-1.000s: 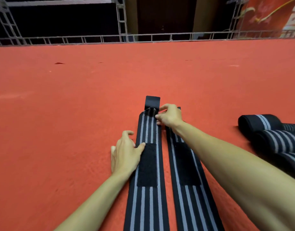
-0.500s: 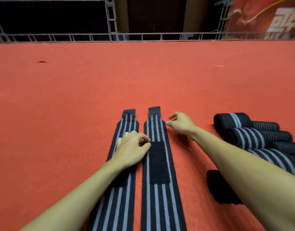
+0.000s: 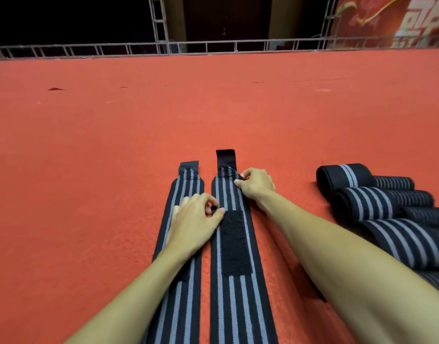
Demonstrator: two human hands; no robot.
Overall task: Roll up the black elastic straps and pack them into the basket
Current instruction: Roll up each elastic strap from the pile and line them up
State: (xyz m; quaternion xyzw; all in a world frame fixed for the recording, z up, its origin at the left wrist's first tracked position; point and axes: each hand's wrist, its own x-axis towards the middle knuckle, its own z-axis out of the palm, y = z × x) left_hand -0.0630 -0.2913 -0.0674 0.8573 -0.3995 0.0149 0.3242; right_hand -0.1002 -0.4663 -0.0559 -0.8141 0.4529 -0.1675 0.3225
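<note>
Since the earlier frame the right hand (image 3: 256, 184) has been moved onto the far end of the strap (image 3: 238, 306), its right edge pinched; the left edge is pinched by the left hand (image 3: 196, 219). The strap is laid mid-way across the carpet (image 3: 89, 170), lengthwise away, tab nearest the right hand.

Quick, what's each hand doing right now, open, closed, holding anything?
Left hand: pinches the left edge of the middle strap.
Right hand: pinches the same strap's right edge near its far end.
</note>
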